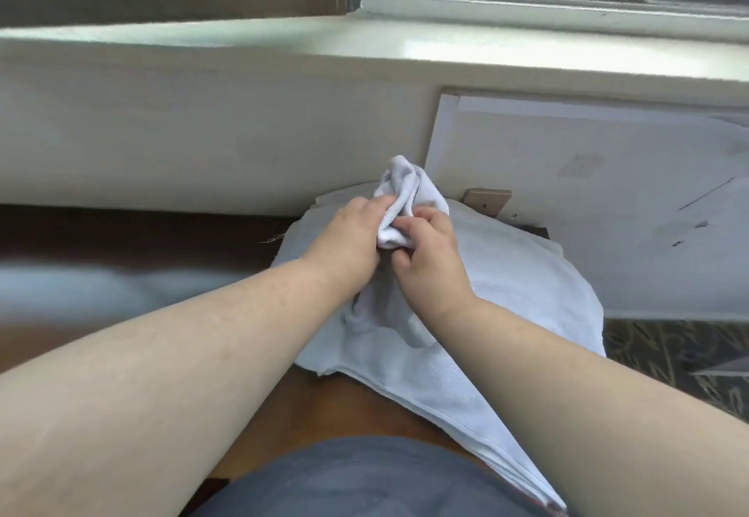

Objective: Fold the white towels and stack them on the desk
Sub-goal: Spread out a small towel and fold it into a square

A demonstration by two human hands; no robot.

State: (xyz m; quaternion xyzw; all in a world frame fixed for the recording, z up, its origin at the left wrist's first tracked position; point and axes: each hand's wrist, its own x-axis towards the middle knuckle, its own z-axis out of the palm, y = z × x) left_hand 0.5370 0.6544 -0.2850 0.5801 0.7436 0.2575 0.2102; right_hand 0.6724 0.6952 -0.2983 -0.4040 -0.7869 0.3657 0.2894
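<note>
A small white towel [409,188] is bunched up between both hands, its crumpled top sticking out beyond my fingers. My left hand [348,241] grips it from the left and my right hand [429,257] grips it from the right, the two hands close together. They hover over a pile of white towels [523,293] spread on the right part of the brown wooden desk [142,241]. Part of the held towel hangs down under my wrists onto the pile.
A cream wall and window sill [364,46] rise right behind the desk. A white board [587,200] leans against the wall at the right. Patterned floor [668,350] shows at the lower right. A blurred pale shape [81,289] lies at the desk's left.
</note>
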